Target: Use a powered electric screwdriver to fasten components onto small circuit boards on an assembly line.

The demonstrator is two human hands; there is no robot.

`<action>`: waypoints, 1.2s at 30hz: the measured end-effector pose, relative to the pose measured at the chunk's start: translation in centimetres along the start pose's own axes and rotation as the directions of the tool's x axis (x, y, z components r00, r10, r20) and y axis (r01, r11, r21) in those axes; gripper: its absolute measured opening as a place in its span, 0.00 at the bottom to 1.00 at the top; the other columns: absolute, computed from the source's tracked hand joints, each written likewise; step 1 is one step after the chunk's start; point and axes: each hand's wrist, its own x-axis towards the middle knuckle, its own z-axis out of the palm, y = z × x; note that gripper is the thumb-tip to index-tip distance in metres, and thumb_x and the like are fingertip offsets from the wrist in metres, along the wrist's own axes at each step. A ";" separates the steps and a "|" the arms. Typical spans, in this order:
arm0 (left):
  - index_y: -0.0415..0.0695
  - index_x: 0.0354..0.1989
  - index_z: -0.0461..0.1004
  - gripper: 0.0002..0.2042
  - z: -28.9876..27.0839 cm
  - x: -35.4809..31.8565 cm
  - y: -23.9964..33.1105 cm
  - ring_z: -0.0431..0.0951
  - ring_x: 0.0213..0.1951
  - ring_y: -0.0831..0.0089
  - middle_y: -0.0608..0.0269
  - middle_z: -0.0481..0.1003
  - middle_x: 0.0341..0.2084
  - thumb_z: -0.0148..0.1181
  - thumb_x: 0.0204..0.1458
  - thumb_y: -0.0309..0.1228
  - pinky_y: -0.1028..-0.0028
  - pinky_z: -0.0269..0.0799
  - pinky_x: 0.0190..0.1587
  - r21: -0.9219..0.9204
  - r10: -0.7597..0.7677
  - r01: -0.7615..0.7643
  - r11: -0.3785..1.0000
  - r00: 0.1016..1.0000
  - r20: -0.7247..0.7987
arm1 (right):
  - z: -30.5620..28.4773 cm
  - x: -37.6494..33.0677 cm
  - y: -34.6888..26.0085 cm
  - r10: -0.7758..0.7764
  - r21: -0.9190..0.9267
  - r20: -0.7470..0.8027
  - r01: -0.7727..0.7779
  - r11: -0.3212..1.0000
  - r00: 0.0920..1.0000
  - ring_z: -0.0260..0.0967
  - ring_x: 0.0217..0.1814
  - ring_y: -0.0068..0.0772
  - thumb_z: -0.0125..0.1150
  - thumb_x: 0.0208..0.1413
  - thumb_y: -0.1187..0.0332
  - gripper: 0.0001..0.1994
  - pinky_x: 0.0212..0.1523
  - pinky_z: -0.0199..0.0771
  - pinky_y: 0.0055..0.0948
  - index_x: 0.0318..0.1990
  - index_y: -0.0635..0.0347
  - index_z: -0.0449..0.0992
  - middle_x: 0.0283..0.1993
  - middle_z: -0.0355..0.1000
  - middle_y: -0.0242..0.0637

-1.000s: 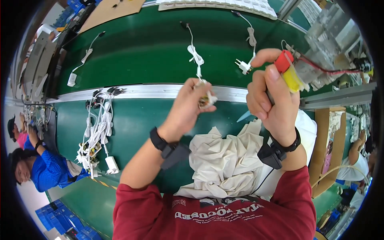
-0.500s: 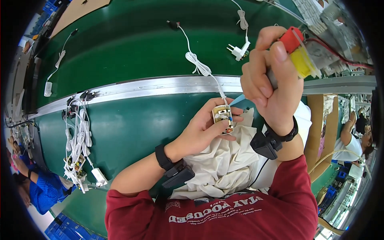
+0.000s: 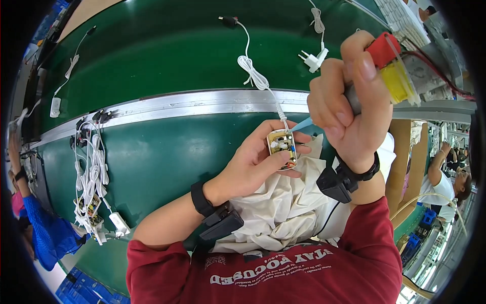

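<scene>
My left hand (image 3: 255, 162) holds a small open adapter case (image 3: 282, 147) with a yellow circuit board showing inside. A white coiled cable (image 3: 254, 77) runs from it up over the green belt. My right hand (image 3: 347, 109) is closed around a glue dispenser (image 3: 390, 71) with a red and yellow top. Its light blue nozzle tip (image 3: 302, 124) points down at the case's upper right corner. A white cloth (image 3: 283, 207) lies crumpled beneath both hands.
A metal rail (image 3: 172, 109) splits the green conveyor. A bundle of white adapters and cables (image 3: 91, 187) lies at the left. Another plug and cable (image 3: 315, 55) rests on the far belt. Other people sit at the left edge (image 3: 30, 228) and the right (image 3: 448, 182).
My left hand has drawn the adapter case from the rail toward me over the cloth. My right hand has come down with the dispenser, bringing its nozzle to the case.
</scene>
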 end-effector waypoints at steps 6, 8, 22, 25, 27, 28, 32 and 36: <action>0.43 0.59 0.52 0.21 0.0 0.0 -0.1 0.67 0.55 0.67 0.53 0.63 0.54 0.44 0.57 0.21 0.65 0.75 0.47 0.000 0.019 -0.019 1.000 1.000 -0.007 | 1.7 -0.2 -1.6 0.098 -0.072 -0.084 -0.104 0.992 0.992 0.42 0.07 0.13 0.39 0.63 0.56 0.13 0.09 0.43 0.16 0.38 0.57 0.59 0.10 0.49 0.22; 0.43 0.59 0.52 0.21 0.0 -0.1 -0.2 0.67 0.55 0.67 0.53 0.63 0.54 0.44 0.57 0.20 0.65 0.75 0.47 -0.004 0.025 -0.025 1.000 1.000 -0.010 | 1.9 -0.4 -1.7 0.099 -0.101 -0.103 -0.109 0.989 0.990 0.42 0.07 0.13 0.39 0.63 0.56 0.13 0.09 0.43 0.16 0.39 0.58 0.59 0.10 0.49 0.22; 0.42 0.58 0.56 0.21 -0.4 -1.0 1.1 0.67 0.55 0.63 0.52 0.65 0.52 0.40 0.54 0.19 0.62 0.74 0.50 -0.130 0.048 -0.067 0.989 0.988 -0.144 | 1.7 -1.8 -1.1 0.071 -0.010 0.082 -0.071 0.997 0.994 0.43 0.07 0.13 0.39 0.63 0.55 0.13 0.09 0.44 0.16 0.38 0.56 0.56 0.10 0.50 0.23; 0.42 0.59 0.56 0.21 -0.7 -1.0 1.0 0.67 0.55 0.62 0.51 0.65 0.52 0.40 0.54 0.20 0.62 0.74 0.50 -0.138 0.054 -0.074 0.988 0.989 -0.141 | 1.3 -1.7 -0.8 0.076 -0.003 0.102 -0.076 0.997 0.992 0.44 0.07 0.14 0.39 0.63 0.55 0.13 0.10 0.45 0.16 0.38 0.55 0.56 0.10 0.51 0.23; 0.41 0.59 0.55 0.21 -0.8 -0.9 1.0 0.67 0.56 0.62 0.51 0.65 0.53 0.39 0.55 0.20 0.61 0.74 0.50 -0.154 0.059 -0.081 0.985 0.989 -0.137 | 0.9 -1.7 -0.5 0.072 0.008 0.141 -0.074 0.997 0.987 0.44 0.07 0.14 0.39 0.63 0.55 0.13 0.10 0.45 0.16 0.39 0.55 0.56 0.10 0.51 0.23; 0.41 0.59 0.55 0.21 -0.9 -0.9 0.9 0.67 0.56 0.62 0.51 0.65 0.53 0.39 0.55 0.20 0.61 0.74 0.50 -0.155 0.058 -0.080 0.985 0.989 -0.138 | 0.9 -1.7 -0.5 0.073 0.008 0.141 -0.075 0.997 0.987 0.44 0.07 0.14 0.39 0.63 0.55 0.13 0.10 0.45 0.16 0.39 0.55 0.56 0.10 0.51 0.23; 0.41 0.59 0.55 0.21 -1.0 -0.7 0.9 0.67 0.55 0.62 0.50 0.65 0.53 0.39 0.55 0.20 0.61 0.74 0.50 -0.169 0.072 -0.094 0.981 0.989 -0.130 | 1.0 -1.5 -0.9 0.067 -0.013 0.143 -0.065 0.998 0.987 0.46 0.08 0.15 0.38 0.64 0.54 0.14 0.10 0.47 0.17 0.40 0.56 0.56 0.11 0.51 0.24; 0.41 0.59 0.55 0.20 -1.0 -0.7 0.7 0.66 0.57 0.61 0.50 0.63 0.54 0.40 0.56 0.22 0.59 0.72 0.52 -0.170 0.052 -0.072 0.983 0.992 -0.119 | 1.1 -1.5 -1.3 0.102 -0.058 0.149 -0.094 0.994 0.984 0.47 0.08 0.15 0.37 0.64 0.53 0.16 0.11 0.47 0.17 0.42 0.57 0.56 0.12 0.52 0.24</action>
